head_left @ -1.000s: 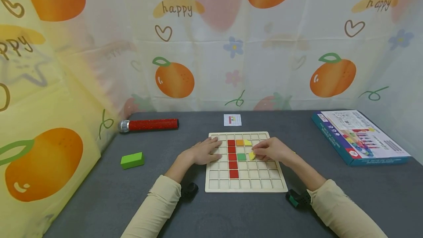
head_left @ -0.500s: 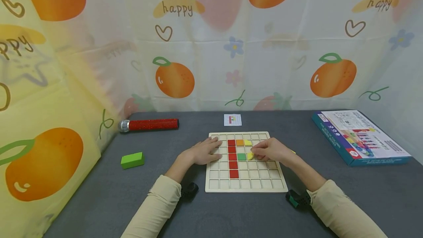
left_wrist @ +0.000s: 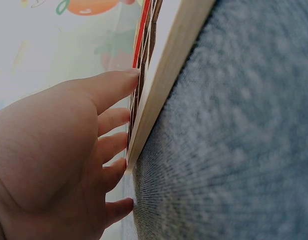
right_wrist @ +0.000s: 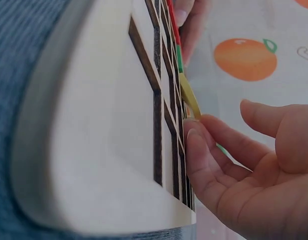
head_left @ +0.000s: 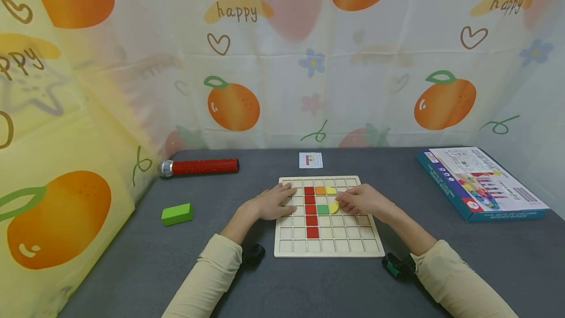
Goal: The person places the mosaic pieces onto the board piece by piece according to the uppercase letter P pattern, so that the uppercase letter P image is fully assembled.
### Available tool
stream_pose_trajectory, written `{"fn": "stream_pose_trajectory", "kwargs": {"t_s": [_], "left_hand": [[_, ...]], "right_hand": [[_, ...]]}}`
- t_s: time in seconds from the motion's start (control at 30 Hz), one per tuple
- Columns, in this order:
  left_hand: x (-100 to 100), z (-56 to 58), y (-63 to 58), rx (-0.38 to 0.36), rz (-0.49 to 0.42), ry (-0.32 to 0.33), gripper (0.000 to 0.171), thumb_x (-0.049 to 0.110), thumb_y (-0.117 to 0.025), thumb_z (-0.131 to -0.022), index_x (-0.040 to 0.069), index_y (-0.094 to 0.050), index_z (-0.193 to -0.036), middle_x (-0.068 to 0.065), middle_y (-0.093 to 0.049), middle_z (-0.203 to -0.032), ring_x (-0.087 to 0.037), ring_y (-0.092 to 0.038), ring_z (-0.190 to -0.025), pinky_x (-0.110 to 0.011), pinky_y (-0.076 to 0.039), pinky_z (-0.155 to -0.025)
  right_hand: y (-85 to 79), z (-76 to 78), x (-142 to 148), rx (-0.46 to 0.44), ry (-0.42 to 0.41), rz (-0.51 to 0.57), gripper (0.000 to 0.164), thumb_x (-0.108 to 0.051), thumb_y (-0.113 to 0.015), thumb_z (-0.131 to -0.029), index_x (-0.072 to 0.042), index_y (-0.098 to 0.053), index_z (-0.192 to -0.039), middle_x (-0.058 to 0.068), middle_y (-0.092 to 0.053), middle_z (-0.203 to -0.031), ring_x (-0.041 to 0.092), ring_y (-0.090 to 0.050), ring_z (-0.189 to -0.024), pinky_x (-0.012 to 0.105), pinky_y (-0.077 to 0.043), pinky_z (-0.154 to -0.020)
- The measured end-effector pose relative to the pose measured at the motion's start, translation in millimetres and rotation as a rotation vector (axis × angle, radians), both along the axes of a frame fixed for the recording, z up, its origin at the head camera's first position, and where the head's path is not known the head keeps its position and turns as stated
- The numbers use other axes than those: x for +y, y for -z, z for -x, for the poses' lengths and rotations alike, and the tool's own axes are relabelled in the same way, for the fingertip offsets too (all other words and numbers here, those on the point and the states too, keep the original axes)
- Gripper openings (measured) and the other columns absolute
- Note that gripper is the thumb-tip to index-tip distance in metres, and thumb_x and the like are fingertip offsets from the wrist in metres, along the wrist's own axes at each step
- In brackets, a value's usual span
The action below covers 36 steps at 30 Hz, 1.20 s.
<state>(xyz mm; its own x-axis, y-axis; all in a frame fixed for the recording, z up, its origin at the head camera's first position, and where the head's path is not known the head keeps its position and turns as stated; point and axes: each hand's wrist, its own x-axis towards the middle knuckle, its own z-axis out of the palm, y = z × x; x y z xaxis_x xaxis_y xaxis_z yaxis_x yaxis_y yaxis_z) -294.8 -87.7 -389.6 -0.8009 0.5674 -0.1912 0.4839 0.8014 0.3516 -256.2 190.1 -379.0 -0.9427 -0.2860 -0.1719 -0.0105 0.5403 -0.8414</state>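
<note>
A wooden grid board [head_left: 328,249] lies on the table, holding a column of red tiles [head_left: 311,210], an orange tile [head_left: 320,190], a yellow square tile [head_left: 331,190] and a green tile [head_left: 322,209]. My left hand [head_left: 274,202] rests with spread fingers on its left edge; the left wrist view shows the thumb over the rim. Beside the green tile, a second yellow tile [right_wrist: 187,92] stands tilted, one edge raised from the grid. My right hand [head_left: 362,200] touches that edge with its fingertips. Its thumb [right_wrist: 263,117] is apart from the tile.
Behind the board lies a small card [head_left: 311,160] with a coloured grid pattern. A red microphone [head_left: 200,166] and a green block [head_left: 177,214] lie to the left. A flat game box [head_left: 481,185] is at the right. A patterned curtain [head_left: 282,63] hangs behind.
The tilted yellow tile has shifted slightly left toward the green tile, and more of it shows beside my right fingertips. My left hand has stayed in place.
</note>
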Motion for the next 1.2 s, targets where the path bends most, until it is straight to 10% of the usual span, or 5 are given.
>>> {"fn": "stream_pose_trajectory", "kwargs": {"t_s": [0.7,1.2], "left_hand": [[0,0.3,-0.5,0.001,0.004,0.010,0.061,0.040,-0.052,-0.097,0.014,-0.034,-0.149,-0.007,-0.023,-0.156,-0.026,-0.012,-0.143,-0.050,-0.017,-0.111],[0,-1.7,-1.0,-0.004,-0.006,0.007,0.061,0.039,-0.052,-0.097,0.013,-0.034,-0.149,-0.007,-0.023,-0.156,-0.027,-0.012,-0.143,-0.052,-0.016,-0.111]], "right_hand": [[-0.7,0.7,2,0.000,-0.023,0.038,0.037,-0.028,-0.055,-0.098,0.006,-0.067,-0.107,0.011,-0.067,-0.095,0.022,-0.063,-0.088,0.035,-0.053,-0.077],[-6.5,13.0,38,-0.132,-0.072,0.350,0.051,-0.025,-0.044,-0.103,0.017,-0.044,-0.132,0.025,-0.057,-0.121,0.023,-0.061,-0.105,0.034,-0.048,-0.090]]}}
